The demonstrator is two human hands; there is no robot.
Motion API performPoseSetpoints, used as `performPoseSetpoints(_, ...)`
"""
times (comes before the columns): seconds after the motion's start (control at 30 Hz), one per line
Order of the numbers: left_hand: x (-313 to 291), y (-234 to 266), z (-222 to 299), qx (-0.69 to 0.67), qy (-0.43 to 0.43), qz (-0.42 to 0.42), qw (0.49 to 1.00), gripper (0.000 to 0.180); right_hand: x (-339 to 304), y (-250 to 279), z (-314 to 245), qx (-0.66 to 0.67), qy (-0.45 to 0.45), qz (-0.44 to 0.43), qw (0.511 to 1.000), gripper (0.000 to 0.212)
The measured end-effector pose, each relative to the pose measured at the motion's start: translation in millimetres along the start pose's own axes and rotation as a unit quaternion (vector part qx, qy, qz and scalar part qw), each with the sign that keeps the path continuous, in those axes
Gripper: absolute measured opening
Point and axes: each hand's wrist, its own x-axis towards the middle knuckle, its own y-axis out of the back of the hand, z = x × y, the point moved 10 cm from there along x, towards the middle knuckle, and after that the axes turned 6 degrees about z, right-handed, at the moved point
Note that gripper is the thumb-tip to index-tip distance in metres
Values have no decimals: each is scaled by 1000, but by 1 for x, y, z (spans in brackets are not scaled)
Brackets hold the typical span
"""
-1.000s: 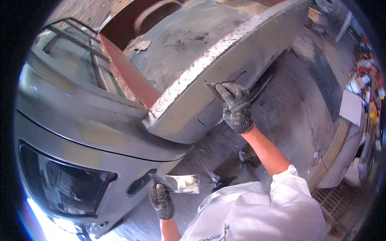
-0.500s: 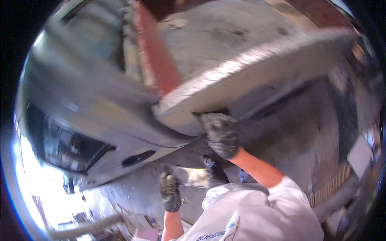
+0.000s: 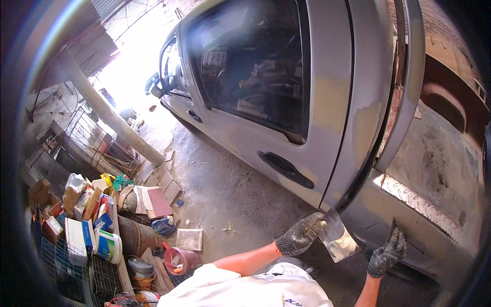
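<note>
My left hand (image 3: pixel 302 234), in a grey-black work glove, pinches the edge of a flat, shiny plate (image 3: pixel 333 226). A smear of cream-coloured paste (image 3: pixel 343 246) lies on the plate. My right hand (image 3: pixel 387 253), gloved alike, is closed beside the grey side panel of the truck bed (image 3: pixel 409 225). The thin, dark edge of a flat spreader (image 3: pixel 394 224) shows at its fingertips, mostly hidden by the glove. I cannot tell whether the spreader touches the panel. Beige patches (image 3: pixel 327 102) mark the grey cab near the rear door.
A rear door handle (image 3: pixel 285 169) juts out ahead of my hands. At the left stand a pink bucket (image 3: pixel 182 260), a rusty drum (image 3: pixel 137 234) and piled boxes and tubs (image 3: pixel 76 240). A slanting post (image 3: pixel 110 115) rises beyond; concrete floor (image 3: pixel 220 174) runs along the truck.
The view has swung left, bringing the cab, doors and the clutter at the left into clear sight. Both hands now appear farther right in the picture, holding the same things.
</note>
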Motion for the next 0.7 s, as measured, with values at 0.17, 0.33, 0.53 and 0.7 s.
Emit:
performPoseSetpoints(0.17, 3, -4, -9, 99, -34, 8, 994, 34, -8, 22, 36, 147, -111, 22, 983, 38)
performPoseSetpoints(0.33, 2, -11, -30, -37, 33, -2, 999, 34, -39, 24, 103, 282, -369, 38, 885, 41)
performPoseSetpoints(0.53, 0, -27, -36, 89, -81, -48, 992, 36, -78, 41, 129, 231, -487, -8, 842, 51)
performPoseSetpoints(0.7, -11, -30, -30, 62, -75, -44, 994, 41, -70, 56, 110, 288, -374, -40, 880, 54)
